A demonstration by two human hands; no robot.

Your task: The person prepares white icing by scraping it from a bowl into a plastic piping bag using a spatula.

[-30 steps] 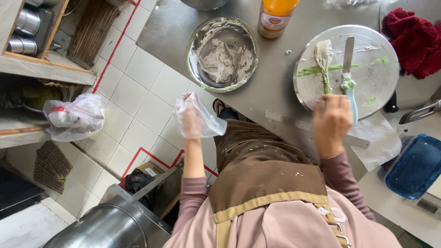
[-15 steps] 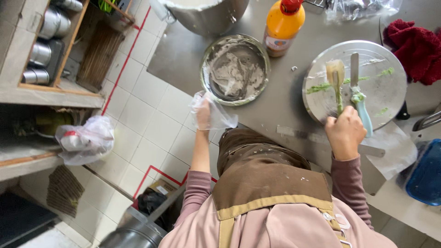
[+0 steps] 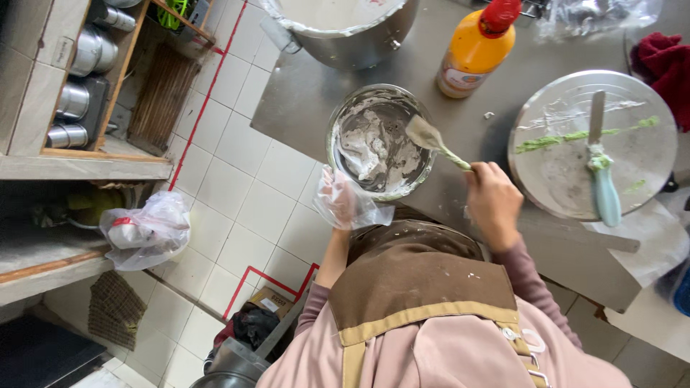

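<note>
Single head view; looks steeply down over counter (image 3: 323, 100) edge; mid-range; torso below.

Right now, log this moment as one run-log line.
left hand: in clear plastic glove, at bowl rim | right hand: holds spatula, blade in bowl | knife: on round tray

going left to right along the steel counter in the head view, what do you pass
gloved left hand → mixing bowl → spatula → right hand → round tray → knife → red cloth
</note>
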